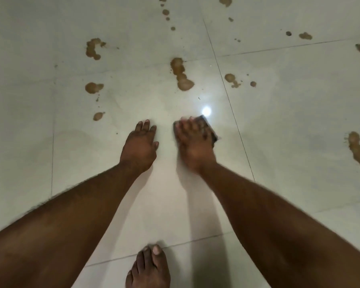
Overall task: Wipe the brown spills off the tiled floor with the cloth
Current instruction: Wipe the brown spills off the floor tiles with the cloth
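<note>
The right hand [193, 138] presses the dark cloth [208, 129] flat to the floor [279, 125], fingers spread over it. Soft and limp, it is best held under the palm. Spills [181, 74] lie just beyond; left hand [140, 145] braces flat beside.

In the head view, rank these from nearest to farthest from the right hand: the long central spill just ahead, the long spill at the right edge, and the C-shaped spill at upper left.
From the right hand, which presses the cloth:
1. Long central spill, straight ahead.
2. C-shaped spill, ahead and left.
3. Right-edge spill, far right.
</note>
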